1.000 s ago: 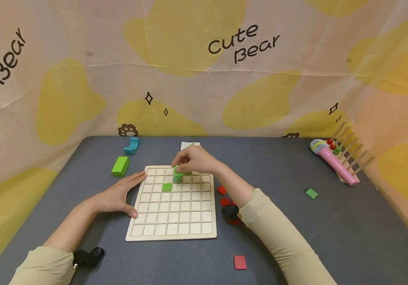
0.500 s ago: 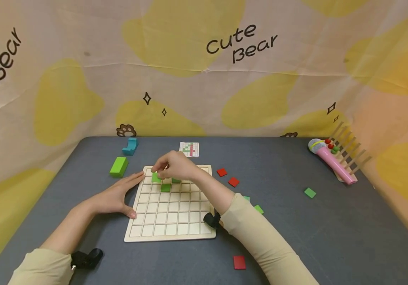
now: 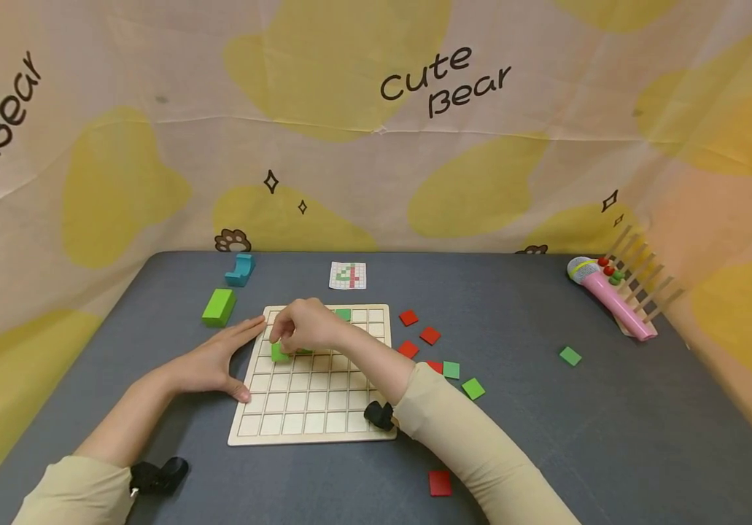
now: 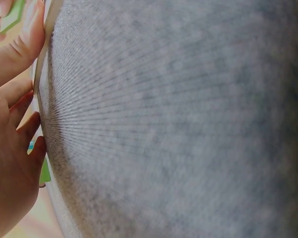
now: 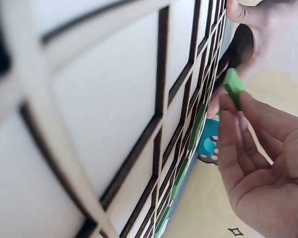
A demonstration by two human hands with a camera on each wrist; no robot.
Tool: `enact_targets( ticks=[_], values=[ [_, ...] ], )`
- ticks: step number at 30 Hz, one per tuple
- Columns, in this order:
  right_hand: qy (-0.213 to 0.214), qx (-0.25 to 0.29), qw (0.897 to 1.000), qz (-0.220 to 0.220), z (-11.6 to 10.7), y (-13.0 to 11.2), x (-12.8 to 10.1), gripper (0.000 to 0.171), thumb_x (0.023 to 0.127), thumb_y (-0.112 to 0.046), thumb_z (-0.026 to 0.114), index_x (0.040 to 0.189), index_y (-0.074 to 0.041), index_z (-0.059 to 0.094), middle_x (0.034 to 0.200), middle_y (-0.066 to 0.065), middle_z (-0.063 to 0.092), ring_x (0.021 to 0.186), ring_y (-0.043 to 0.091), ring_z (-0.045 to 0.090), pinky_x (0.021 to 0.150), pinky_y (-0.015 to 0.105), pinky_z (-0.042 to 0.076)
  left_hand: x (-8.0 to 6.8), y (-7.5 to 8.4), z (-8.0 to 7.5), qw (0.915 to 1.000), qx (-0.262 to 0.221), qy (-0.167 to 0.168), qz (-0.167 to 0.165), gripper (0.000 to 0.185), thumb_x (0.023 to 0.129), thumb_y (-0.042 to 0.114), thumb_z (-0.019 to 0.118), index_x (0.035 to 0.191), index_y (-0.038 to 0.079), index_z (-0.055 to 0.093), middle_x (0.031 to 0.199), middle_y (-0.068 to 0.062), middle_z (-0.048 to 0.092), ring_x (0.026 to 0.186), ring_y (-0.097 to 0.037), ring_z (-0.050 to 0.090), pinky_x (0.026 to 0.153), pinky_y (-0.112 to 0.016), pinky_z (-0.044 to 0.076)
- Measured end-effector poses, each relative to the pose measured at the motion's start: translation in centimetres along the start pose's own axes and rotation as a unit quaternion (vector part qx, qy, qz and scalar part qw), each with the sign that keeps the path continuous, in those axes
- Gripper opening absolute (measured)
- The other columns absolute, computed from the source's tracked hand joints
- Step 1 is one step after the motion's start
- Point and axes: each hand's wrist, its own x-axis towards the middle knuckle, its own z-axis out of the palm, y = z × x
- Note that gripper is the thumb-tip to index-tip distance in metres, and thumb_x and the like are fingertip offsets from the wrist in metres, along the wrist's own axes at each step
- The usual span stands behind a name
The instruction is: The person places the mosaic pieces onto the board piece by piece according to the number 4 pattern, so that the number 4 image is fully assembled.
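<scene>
A pale wooden grid board (image 3: 313, 423) lies on the dark table. My left hand (image 3: 208, 364) rests along its left edge, fingers straight and thumb spread towards the near side. Over the board's left columns, my right hand (image 3: 313, 324) pinches a green square tile (image 3: 278, 353) between thumb and fingertips. The right wrist view shows that tile (image 5: 233, 87) tilted, close above the grid. One green tile (image 3: 343, 314) lies in the back row; another green tile (image 3: 305, 351) is partly hidden by the right hand.
Red tiles (image 3: 429, 335) and green tiles (image 3: 473, 389) lie right of the board, partly behind the right forearm. A pattern card (image 3: 347, 275) lies behind it. Green (image 3: 219, 307) and blue (image 3: 241, 270) blocks stand back left; a pink toy microphone (image 3: 615, 299) lies far right.
My right hand has moved left and then nearer across the board, carrying the green tile. The pattern card and back-row green tile have come into view. My left hand stays at the edge.
</scene>
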Motion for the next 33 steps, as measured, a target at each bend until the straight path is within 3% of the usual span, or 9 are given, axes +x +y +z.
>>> enact_targets(
  ticks=[6,22,33],
  values=[
    [-0.014,-0.026,1.0,0.004,0.6,0.1,0.2,0.014,0.084,-0.005,0.071,0.093,-0.015,0.076,0.074,-0.005,0.068,0.063,0.004,0.053,0.062,0.015,0.042,0.0,0.0,0.0,1.0,0.002,0.0,-0.003,0.126,0.059,0.048,0.09,0.155,0.0,0.025,0.164,-0.024,0.019,0.148,-0.053,0.016,0.11,-0.074,0.019],
    [-0.011,-0.08,0.997,0.008,1.2,0.2,0.2,0.01,0.082,-0.012,0.077,0.092,-0.015,0.078,0.085,-0.003,0.075,0.072,0.004,0.058,0.067,0.014,0.043,0.0,0.1,0.0,1.0,-0.001,0.0,-0.005,0.126,0.058,0.046,0.09,0.155,-0.001,0.024,0.164,-0.024,0.018,0.148,-0.054,0.016,0.11,-0.074,0.019],
    [-0.006,-0.086,0.996,0.001,1.3,0.3,0.2,0.008,0.082,-0.012,0.078,0.09,-0.015,0.079,0.085,-0.003,0.077,0.073,0.002,0.06,0.067,0.013,0.043,0.0,0.0,0.1,1.0,0.003,0.001,-0.003,0.127,0.058,0.047,0.09,0.155,-0.001,0.024,0.164,-0.024,0.018,0.147,-0.053,0.017,0.11,-0.074,0.02]
  ],
)
